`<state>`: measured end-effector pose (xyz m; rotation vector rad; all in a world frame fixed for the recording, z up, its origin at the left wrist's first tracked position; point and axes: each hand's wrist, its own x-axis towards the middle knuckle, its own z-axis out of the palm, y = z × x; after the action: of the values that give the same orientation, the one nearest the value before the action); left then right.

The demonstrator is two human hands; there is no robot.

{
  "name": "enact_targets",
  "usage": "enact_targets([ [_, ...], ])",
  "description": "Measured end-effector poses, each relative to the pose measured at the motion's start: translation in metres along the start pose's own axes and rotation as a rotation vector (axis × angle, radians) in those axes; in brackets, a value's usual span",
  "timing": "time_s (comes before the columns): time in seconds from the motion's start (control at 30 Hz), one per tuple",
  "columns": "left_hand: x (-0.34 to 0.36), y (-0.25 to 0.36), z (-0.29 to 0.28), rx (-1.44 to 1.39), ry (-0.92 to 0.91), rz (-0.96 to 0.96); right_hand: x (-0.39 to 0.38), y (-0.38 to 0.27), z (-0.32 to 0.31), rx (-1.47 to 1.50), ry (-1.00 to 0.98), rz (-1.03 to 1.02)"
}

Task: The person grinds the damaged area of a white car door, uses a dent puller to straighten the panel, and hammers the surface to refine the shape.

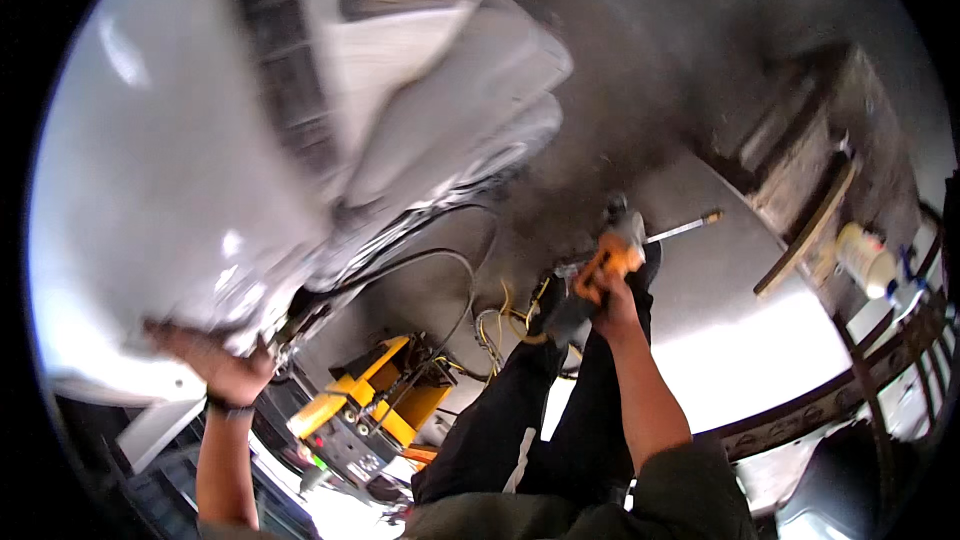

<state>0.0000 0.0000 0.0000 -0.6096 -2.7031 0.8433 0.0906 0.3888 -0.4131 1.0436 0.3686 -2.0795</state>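
Observation:
A silver-white car body [230, 130] with a raised or opened panel fills the left side, blurred in places. My left hand [220, 358] lies along its lower edge, fingers stretched out and thumb apart, holding nothing that I can see. Lower in the middle, my right hand [615, 308] is closed around an orange hand tool [608, 262] with a greyish metal head. From that head a thin metal rod [685, 227] sticks out to the right. Blur hides the tool's exact kind. It is held over my legs, apart from the car.
A yellow-and-black machine [375, 405] with knobs stands below the car, between my arms. Dark cables [440, 255] and a yellow cord [505, 310] trail nearby. At right are a worn wooden bench [880, 140], a wooden strip [805, 230], a pale bottle [865, 258] and a dark metal railing [800, 420].

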Motion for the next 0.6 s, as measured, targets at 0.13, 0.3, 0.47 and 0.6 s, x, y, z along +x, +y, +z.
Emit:
enact_targets([
  [0.13,-0.023,0.077,0.014,-0.031,-0.031,-0.127,-0.078,-0.042,-0.016,-0.2,-0.186,0.086],
  [0.3,-0.02,0.109,-0.006,-0.135,-0.094,-0.133,-0.201,-0.082,0.036,-0.264,-0.478,0.1],
  [0.47,-0.019,0.087,-0.013,-0.203,-0.12,-0.155,-0.236,-0.071,0.121,-0.368,-0.637,0.088],
  [0.6,-0.049,0.07,-0.029,-0.143,-0.108,-0.181,-0.26,-0.034,0.164,-0.418,-0.525,-0.031],
])
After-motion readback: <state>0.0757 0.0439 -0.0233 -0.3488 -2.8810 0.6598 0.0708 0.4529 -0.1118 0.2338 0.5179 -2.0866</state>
